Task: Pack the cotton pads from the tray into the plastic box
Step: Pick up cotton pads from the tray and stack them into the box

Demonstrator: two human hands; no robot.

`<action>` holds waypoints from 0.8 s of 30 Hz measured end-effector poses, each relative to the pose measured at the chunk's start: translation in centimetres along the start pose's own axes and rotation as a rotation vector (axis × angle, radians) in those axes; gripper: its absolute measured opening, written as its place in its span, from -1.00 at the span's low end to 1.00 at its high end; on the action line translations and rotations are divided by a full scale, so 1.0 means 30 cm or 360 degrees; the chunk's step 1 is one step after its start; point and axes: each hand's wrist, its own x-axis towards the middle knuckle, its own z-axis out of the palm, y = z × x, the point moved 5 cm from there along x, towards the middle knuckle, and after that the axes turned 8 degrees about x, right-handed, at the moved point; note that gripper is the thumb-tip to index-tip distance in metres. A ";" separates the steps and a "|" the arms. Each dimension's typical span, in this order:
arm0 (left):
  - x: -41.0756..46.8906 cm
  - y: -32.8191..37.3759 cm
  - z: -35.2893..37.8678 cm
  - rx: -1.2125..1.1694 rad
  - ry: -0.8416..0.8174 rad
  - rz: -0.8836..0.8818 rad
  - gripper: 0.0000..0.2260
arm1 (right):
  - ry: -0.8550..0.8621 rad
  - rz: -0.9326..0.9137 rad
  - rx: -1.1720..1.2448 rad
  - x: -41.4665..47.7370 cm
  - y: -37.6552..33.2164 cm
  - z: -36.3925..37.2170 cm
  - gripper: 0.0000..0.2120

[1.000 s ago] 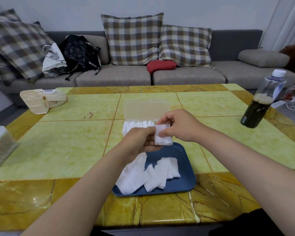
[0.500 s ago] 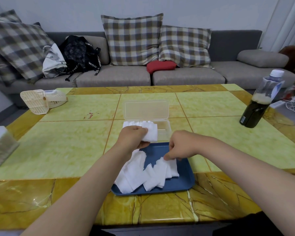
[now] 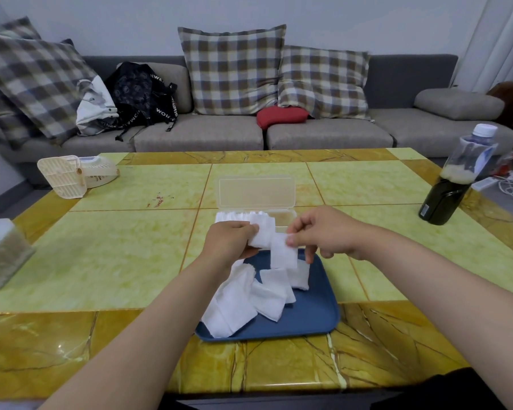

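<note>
The left hand (image 3: 231, 241) hid its own fingertips, curled round a bunch of pads (image 3: 262, 235) that screened most of the clear plastic box (image 3: 256, 192) with its raised lid. Soft white square loose pads (image 3: 243, 303) lay jumbled on the smooth blue tray (image 3: 317, 315); above it, the right hand (image 3: 323, 235) pinched a single pad (image 3: 283, 255) by its top edge

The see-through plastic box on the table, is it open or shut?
Open. The clear plastic box has its lid standing up at the back, and a row of white cotton pads shows inside it.

Tiled tbl (image 3: 116, 247) w/ tray (image 3: 317, 318), plastic box (image 3: 256, 192), bottle (image 3: 450, 184), fan (image 3: 71, 176).
</note>
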 end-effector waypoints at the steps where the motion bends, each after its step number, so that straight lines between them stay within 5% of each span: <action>1: 0.000 -0.002 0.004 -0.0048 -0.0011 -0.0020 -0.90 | 0.0077 -0.0049 0.0094 0.001 -0.009 -0.017 -0.89; 5: -0.015 0.000 0.044 -0.0206 -0.0257 -0.0086 -0.82 | 0.0178 -0.0181 0.0379 0.004 -0.037 -0.036 -0.90; 9: -0.048 0.022 0.076 -0.0252 -0.0530 -0.0067 -0.80 | 0.0235 -0.0243 0.0243 0.008 -0.054 -0.023 -0.93; 24: -0.045 0.030 0.070 -0.0084 -0.0509 0.0038 -0.72 | 0.0420 -0.0474 -0.0333 0.047 -0.067 -0.012 -0.91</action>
